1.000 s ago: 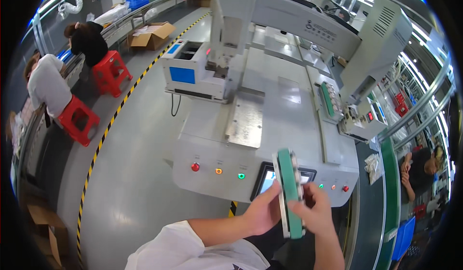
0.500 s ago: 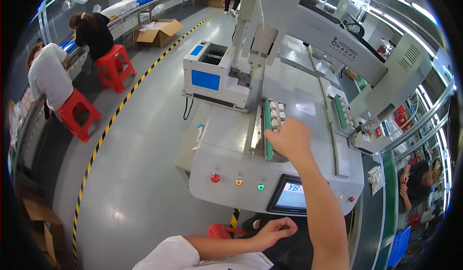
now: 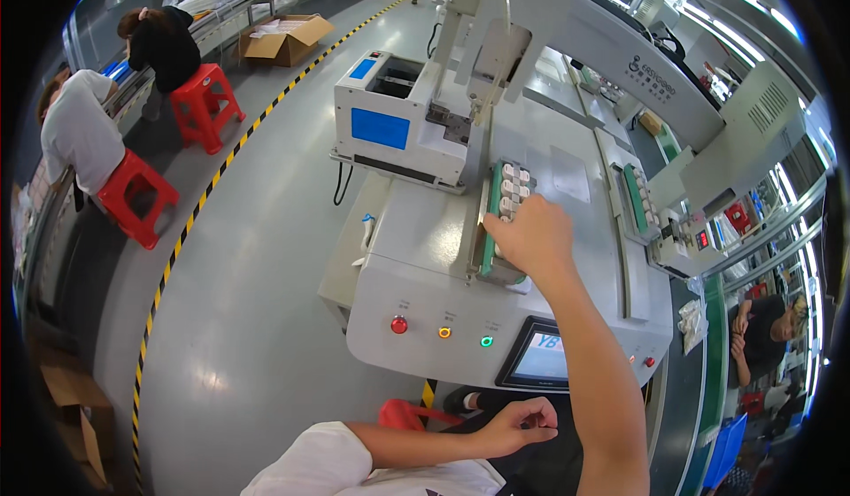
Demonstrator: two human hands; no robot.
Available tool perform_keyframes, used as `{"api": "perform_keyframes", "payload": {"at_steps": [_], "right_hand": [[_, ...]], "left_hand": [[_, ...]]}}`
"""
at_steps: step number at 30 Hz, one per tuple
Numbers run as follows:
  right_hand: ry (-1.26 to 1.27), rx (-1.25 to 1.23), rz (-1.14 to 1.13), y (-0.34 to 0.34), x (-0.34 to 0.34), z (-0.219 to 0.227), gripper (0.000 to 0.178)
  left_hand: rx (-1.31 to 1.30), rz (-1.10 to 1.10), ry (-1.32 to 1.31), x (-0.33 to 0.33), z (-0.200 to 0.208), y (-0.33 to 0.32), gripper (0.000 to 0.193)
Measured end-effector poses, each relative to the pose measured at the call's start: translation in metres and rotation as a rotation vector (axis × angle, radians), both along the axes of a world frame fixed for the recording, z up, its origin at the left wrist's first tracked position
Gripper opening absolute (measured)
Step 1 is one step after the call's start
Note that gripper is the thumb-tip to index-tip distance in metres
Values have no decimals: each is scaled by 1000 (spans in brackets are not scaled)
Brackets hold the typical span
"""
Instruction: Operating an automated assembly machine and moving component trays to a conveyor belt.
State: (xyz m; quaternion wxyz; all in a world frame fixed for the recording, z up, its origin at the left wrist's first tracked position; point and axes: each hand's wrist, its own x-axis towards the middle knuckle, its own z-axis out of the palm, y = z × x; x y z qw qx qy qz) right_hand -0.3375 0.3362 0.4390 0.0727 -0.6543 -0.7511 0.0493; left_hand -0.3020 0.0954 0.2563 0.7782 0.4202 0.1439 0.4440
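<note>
A fixture with a green side strip lies lengthwise on the machine's grey top, with several small white rounded parts in rows along it. My right hand bends down over the fixture's near half, thumb toward the green strip. Its fingers are curled in among the white parts, and what they grip is hidden beneath the hand. Low in front of the machine, above my lap, hovers my left hand. Its fingers are curled toward the thumb, and nothing shows in them.
Red, yellow and green buttons and a touchscreen line the machine's front. A white unit with a blue panel stands at the back left. A second green fixture sits to the right. Overhead runs a grey gantry arm.
My right hand stays over the fixture's near half, shifted slightly, and more white parts show beyond it. My left hand has moved a little to the right, fingers still curled. The view has shifted slightly.
</note>
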Motion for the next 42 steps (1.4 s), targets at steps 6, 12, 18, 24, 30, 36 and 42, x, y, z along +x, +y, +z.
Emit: {"api": "perform_keyframes", "payload": {"at_steps": [6,12,18,24,30,36,42], "right_hand": [[79,54,5,0,7,-8,61],[144,-107,111,-6,30,6,63],[415,238,208,-60,104,13,48],[704,246,259,-188,239,-49,24],[887,165,-281,-307,327,-176,10],[882,240,-652,-402,402,-323,14],[464,98,-998,-516,475,-496,12]], "left_hand": [[78,-8,64,8,8,-8,12],[158,69,143,17,18,-11,16],[482,487,536,-14,18,12,18],[925,1113,1072,-61,-20,31,28],[978,1214,1304,-78,-33,41,38],[1074,1225,1410,-66,-27,40,43],[1052,1244,1377,-48,-30,46,42]]}}
